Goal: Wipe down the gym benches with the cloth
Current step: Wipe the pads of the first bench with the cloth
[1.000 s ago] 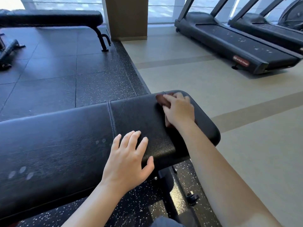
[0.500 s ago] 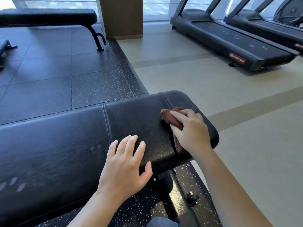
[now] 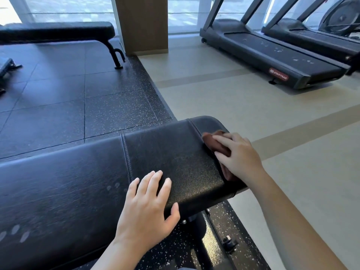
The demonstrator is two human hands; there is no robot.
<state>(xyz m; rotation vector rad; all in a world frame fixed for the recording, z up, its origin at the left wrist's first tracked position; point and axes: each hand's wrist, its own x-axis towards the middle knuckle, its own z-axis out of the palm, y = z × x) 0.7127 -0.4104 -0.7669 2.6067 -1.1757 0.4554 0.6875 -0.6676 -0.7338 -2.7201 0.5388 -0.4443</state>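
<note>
A black padded gym bench [image 3: 74, 184] runs across the near part of the view, with a stitched seam dividing its pads. A brown cloth [image 3: 215, 144] lies bunched at the bench's right end. My right hand [image 3: 238, 156] presses on the cloth and grips it, hiding most of it. My left hand [image 3: 146, 209] rests flat on the pad's near edge, fingers spread, thumb over the front lip. It holds nothing. Pale smudge marks show on the left pad.
A second black bench [image 3: 58, 32] stands at the far left on the dark rubber floor tiles. A wooden pillar [image 3: 143, 24] rises at the back. Two treadmills [image 3: 272, 53] stand on the beige floor to the right. The bench's frame [image 3: 216, 248] sits below the pad.
My right hand has slid the cloth from the pad's far edge toward the near right end. My left hand has stayed in place on the pad.
</note>
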